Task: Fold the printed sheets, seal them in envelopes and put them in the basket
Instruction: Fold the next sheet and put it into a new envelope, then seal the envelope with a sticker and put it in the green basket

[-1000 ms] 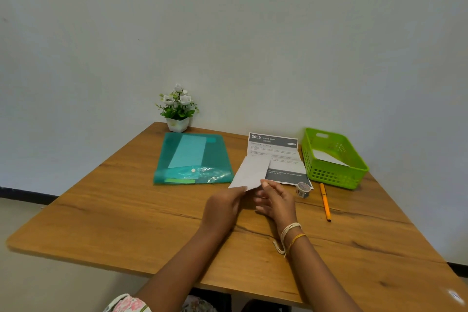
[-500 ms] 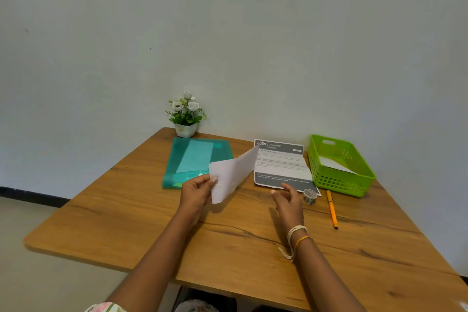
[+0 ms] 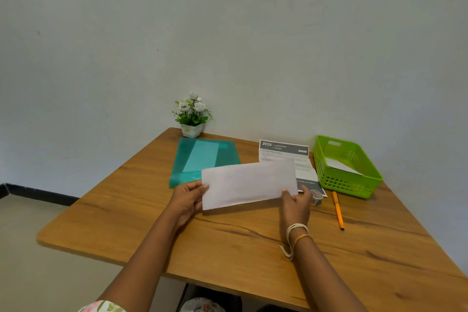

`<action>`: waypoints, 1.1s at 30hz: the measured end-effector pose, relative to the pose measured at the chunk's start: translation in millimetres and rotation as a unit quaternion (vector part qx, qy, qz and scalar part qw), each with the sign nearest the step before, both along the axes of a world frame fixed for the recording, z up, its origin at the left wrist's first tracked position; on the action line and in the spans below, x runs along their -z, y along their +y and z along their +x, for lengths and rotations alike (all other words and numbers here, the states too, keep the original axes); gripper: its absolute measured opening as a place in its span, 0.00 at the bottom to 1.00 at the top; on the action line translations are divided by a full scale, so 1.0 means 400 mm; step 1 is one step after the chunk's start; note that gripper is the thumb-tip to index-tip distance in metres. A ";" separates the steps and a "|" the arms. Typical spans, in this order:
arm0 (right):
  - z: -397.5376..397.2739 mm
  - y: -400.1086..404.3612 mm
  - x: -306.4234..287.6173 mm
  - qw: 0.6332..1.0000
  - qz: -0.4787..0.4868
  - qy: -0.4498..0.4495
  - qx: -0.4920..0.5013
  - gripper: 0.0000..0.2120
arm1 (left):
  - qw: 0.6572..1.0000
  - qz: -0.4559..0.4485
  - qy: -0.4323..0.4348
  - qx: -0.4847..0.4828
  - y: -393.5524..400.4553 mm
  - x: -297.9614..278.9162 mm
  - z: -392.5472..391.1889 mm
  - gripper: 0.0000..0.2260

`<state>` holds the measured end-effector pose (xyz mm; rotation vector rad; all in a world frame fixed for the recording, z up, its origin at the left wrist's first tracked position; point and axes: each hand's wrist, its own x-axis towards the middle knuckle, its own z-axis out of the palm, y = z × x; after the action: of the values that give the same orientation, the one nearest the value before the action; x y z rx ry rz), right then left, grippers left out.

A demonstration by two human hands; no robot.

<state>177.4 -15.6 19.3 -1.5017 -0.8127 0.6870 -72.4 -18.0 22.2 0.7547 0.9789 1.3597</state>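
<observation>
We note a table (image 3: 228,248) of wood-grain finish, smooth with a slight sheen and dark knot lines. The envelope (image 3: 249,185) is matt white paper, uncreased on its visible face. The printed sheet (image 3: 285,153) is matt paper with a dark printed header band. The basket (image 3: 352,185) is bright green plastic with perforated lattice walls. The folder (image 3: 205,159) is translucent teal plastic, glossy at its near edge. The pen (image 3: 338,210) has a smooth orange barrel. The small tape roll (image 3: 316,197) looks clear and shiny. The flower pot (image 3: 191,130) is glossy white; its material cannot be determined.
</observation>
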 end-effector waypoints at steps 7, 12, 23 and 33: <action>0.063 -0.033 0.006 0.977 -0.091 -0.192 0.023 0.13 | 0.959 -0.043 0.279 0.022 0.056 0.009 0.037 0.05; 0.097 -0.038 0.006 0.896 -0.235 -0.376 -0.039 0.14 | 0.863 0.025 0.498 -0.088 0.069 0.025 0.070 0.17; 0.121 -0.054 0.034 0.911 -0.148 -0.384 0.033 0.12 | 0.717 0.087 0.667 -0.182 0.031 0.069 0.163 0.09; 0.200 0.028 0.039 0.891 -0.147 -0.429 0.030 0.14 | 0.703 0.235 0.650 -0.165 0.028 0.065 0.283 0.07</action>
<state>257.3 -4.6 3.7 -2.1360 -1.3508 0.0527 40.6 -6.9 -4.0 2.1818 1.9392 1.2785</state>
